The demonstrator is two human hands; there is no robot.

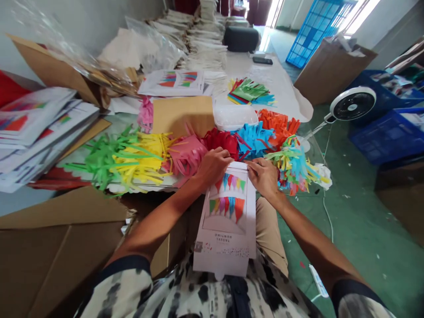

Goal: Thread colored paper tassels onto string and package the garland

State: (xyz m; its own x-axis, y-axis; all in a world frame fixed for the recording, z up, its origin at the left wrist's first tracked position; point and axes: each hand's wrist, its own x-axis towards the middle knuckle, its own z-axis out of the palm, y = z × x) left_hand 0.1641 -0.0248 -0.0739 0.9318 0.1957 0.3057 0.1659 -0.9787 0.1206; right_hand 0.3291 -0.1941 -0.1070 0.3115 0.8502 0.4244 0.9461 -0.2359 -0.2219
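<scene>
A white card package (228,221) printed with rows of coloured pennants lies on my lap, its top edge at the table's front. My left hand (213,165) is curled over that top edge on the left, fingers closed on the card. On the right, my right hand (263,176) pinches the same top edge. Just beyond my hands lie piles of cut paper flags: green (102,157), yellow (145,161), pink (187,154), red (220,140), blue (253,138), orange (278,123) and a mixed bundle (293,165).
A clear plastic tub (234,115) and a brown card sheet (182,115) sit behind the piles. Stacks of printed cards (36,128) lie at left, brown cartons (56,251) at my lower left. A white fan (353,106) and blue crates (387,132) stand on the green floor at right.
</scene>
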